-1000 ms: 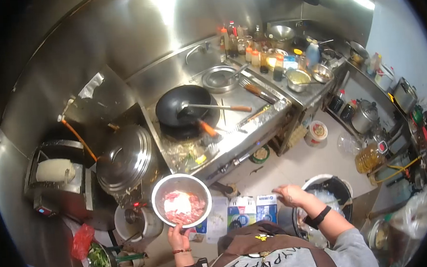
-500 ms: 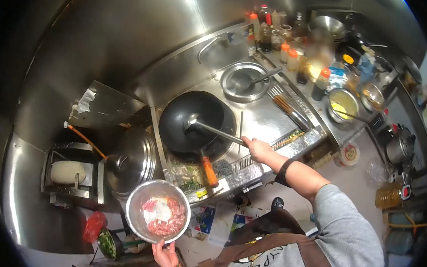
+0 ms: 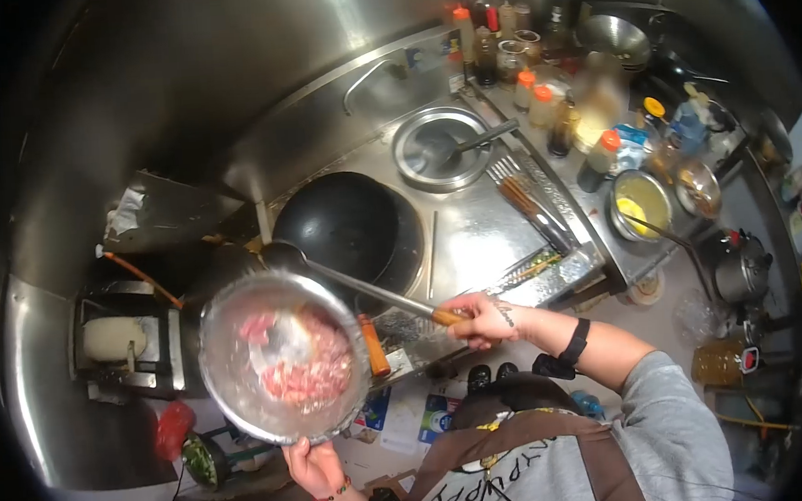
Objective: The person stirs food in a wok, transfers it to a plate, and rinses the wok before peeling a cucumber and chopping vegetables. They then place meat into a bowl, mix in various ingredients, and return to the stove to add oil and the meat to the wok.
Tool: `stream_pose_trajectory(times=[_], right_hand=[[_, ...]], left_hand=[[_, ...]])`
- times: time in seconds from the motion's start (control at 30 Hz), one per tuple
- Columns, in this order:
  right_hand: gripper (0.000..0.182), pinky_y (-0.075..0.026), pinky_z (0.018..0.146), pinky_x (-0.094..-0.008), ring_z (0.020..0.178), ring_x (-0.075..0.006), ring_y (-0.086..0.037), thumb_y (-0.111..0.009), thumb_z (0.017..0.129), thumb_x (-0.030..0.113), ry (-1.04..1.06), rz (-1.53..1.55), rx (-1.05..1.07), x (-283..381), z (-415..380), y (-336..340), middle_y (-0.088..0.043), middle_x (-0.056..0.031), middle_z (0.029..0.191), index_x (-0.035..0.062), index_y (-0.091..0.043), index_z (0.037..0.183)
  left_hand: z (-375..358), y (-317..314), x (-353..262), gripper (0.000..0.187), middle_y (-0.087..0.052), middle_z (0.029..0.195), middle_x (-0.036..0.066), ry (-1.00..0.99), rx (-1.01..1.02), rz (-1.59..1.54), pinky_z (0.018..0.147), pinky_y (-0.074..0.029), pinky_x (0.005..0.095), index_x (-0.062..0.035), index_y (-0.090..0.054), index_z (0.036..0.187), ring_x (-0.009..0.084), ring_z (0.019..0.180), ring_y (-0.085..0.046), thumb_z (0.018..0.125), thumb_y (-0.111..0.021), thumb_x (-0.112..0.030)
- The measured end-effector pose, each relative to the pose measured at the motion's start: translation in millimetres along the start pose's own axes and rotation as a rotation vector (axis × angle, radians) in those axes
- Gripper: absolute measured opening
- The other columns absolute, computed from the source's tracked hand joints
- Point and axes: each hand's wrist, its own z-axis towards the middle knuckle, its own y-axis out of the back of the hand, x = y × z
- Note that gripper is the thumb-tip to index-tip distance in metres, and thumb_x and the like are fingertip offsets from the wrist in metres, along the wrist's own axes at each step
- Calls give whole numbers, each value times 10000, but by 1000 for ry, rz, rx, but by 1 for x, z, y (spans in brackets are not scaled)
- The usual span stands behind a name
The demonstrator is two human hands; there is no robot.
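Head view. Our left hand (image 3: 315, 469), fingers curled under the rim, lifts the steel bowl (image 3: 284, 357) of raw meat (image 3: 302, 358) beside the black wok (image 3: 349, 228). Our right hand (image 3: 479, 319) is closed around the ladle (image 3: 284, 255) handle, scoop at the bowl's far edge. We judge that the transfer is beginning; next, tilt the bowl wokward and scrape.

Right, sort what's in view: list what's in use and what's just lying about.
In use:
left hand holding the steel bowl of raw meat
right hand gripping the ladle
black wok

Lying about:
sauce bottles
bowl of yellow liquid
empty steel basin
oil jug
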Motion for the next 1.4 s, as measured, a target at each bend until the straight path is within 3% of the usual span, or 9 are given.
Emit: stream_pose_trajectory(times=[0.4, 0.77, 0.83, 0.93, 1.0, 1.1, 1.2, 1.37, 1.4], right_hand=[[354, -301, 372, -171, 450, -33, -366, -545, 874, 116, 743, 245, -955, 23, -208, 24, -450, 9, 700, 80, -438, 1209], [447, -283, 332, -145, 403, -13, -321, -465, 905, 123, 1148, 188, -1267, -2, -384, 100, -423, -2, 687, 15, -324, 1316], [469, -275, 308, -154, 385, -16, -317, -482, 898, 138, 1164, 197, -1281, -7, -412, 132, -415, -5, 655, 13, -315, 1318], [495, -261, 289, -164, 366, -21, -316, -512, 888, 150, 1167, 230, -1254, -14, -453, 178, -400, -4, 620, 5, -311, 1316], [505, -250, 279, -168, 351, -26, -319, -530, 877, 153, 1170, 239, -1220, -11, -473, 213, -390, -1, 595, -6, -318, 1307], [479, -266, 290, -170, 361, -28, -332, -520, 873, 132, 1082, 270, -1129, 7, -493, 263, -399, 1, 600, -4, -338, 1294], [469, -293, 308, -175, 371, -31, -339, -503, 877, 122, 1015, 366, -1037, 17, -497, 303, -405, 2, 609, 12, -338, 1302], [457, -351, 369, -185, 428, -41, -390, -496, 871, 100, 851, 486, -926, 23, -506, 332, -452, -27, 676, 16, -356, 1297], [457, -351, 369, -185, 428, -41, -390, -496, 871, 100, 853, 484, -930, 24, -510, 335, -452, -27, 676, 16, -356, 1297]], left_hand=[[79, -124, 219, 287, -545, 1105, 95, 818, 467, 126, 894, -443, 437, -49, -494, 1083, 228, 1045, -517, 801, -498, 9], [120, -131, 389, 314, -564, 1075, 134, 1092, 288, 378, 840, -488, 376, 26, -507, 1122, 249, 1025, -547, 827, -522, -80], [110, -143, 374, 346, -553, 1062, 204, 907, 257, 667, 621, -533, 270, 68, -496, 1098, 257, 882, -601, 830, -588, -131], [132, -148, 360, 601, -465, 1238, 216, -318, 375, 1557, 970, -369, 331, 105, -374, 1244, 240, 1126, -485, 785, -658, -159], [107, -288, 326, 467, -489, 1234, 169, -318, 646, 942, 957, -382, 321, 47, -413, 1250, 223, 1136, -480, 838, -586, -89], [66, -479, 321, 301, -558, 1142, 76, -322, 929, 920, 928, -384, 285, 2, -520, 1177, 148, 1062, -506, 898, -520, -110], [105, -590, 393, 359, -585, 1096, 94, -28, 1007, 805, 914, -391, 270, 26, -526, 1176, 159, 1049, -522, 918, -512, -223], [174, -702, 501, 403, -605, 993, 111, -253, 955, 1506, 823, -456, 319, 34, -526, 1137, 242, 869, -585, 900, -509, -291], [167, -708, 512, 363, -596, 979, 108, 120, 977, 1352, 785, -478, 346, 12, -527, 1125, 246, 832, -581, 901, -500, -272]])
